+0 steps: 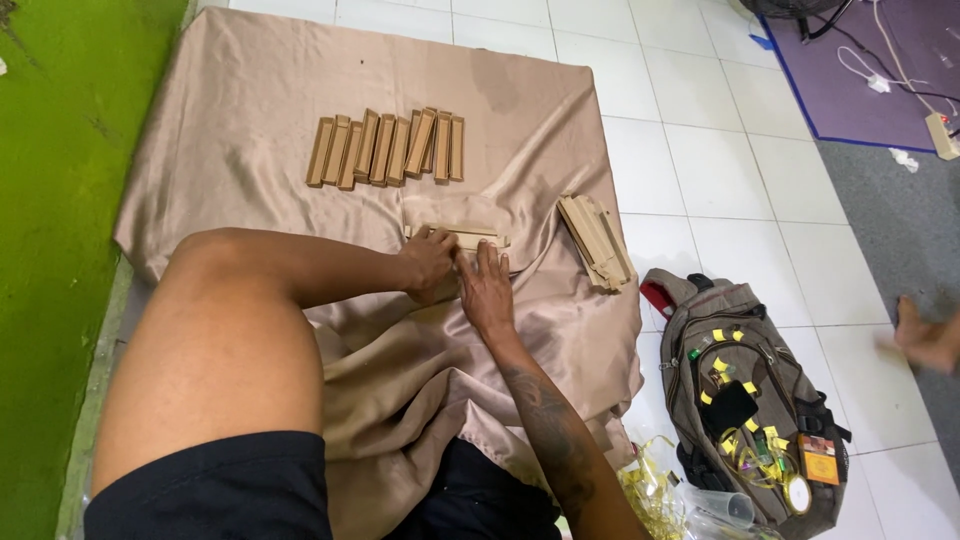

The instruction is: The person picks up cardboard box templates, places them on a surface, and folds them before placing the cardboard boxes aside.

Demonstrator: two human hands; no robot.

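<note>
On a beige satin cloth (pixel 250 110) spread over the floor, my left hand (pixel 428 262) and my right hand (pixel 487 288) press side by side on a flat tan cardboard piece (pixel 470 238), a long narrow box lying crosswise. Both hands rest their fingers on it. Farther away on the cloth lies a row of several folded narrow tan boxes (pixel 388 148), leaning on one another. To the right of my hands a stack of flat tan box blanks (pixel 595 240) sits near the cloth's edge.
A brown backpack (pixel 750 400) lies open on the white tiles at the right, with small yellow items and a clear cup. Green wall (pixel 60 200) at left. A purple mat (pixel 860 70) with cables at far right. Another person's foot (pixel 925 338) at the right edge.
</note>
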